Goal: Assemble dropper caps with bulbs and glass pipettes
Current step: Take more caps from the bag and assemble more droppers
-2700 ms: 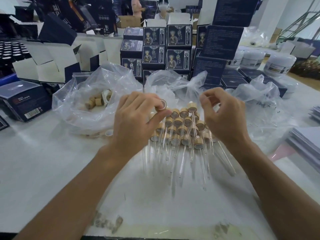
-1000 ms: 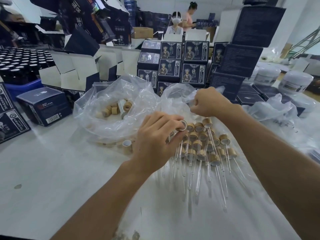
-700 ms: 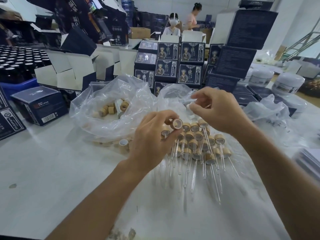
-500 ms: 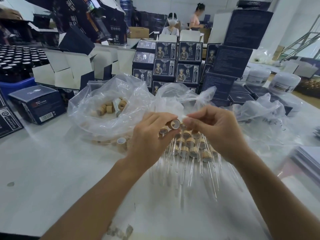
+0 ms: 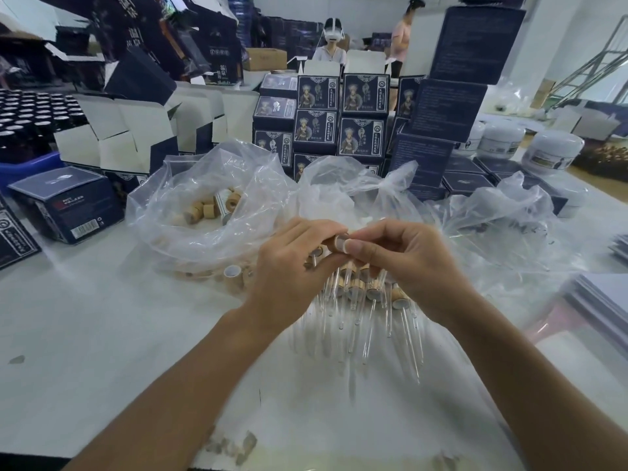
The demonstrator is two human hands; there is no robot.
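My left hand [image 5: 292, 266] pinches a wooden dropper cap [image 5: 336, 242] between thumb and fingers, its open end turned toward my right hand. My right hand [image 5: 411, 263] meets it, fingertips curled at the cap's mouth around a small white bulb that is mostly hidden. Below both hands lies a heap of assembled droppers [image 5: 370, 300] with wooden caps and glass pipettes pointing toward me. A clear bag of loose wooden caps [image 5: 210, 209] sits to the left. A second clear bag [image 5: 343, 188] stands behind my hands.
Dark printed boxes [image 5: 339, 124] are stacked behind the bags, open white-lined cartons [image 5: 129, 137] at the left. White jars [image 5: 550, 151] stand far right, a crumpled bag [image 5: 503, 219] right, paper sheets [image 5: 605, 300] at the right edge. Two people work in the background.
My right hand drew back from the rear bag with a small piece and came to the cap in my left hand. The two hands now touch at the cap's mouth.
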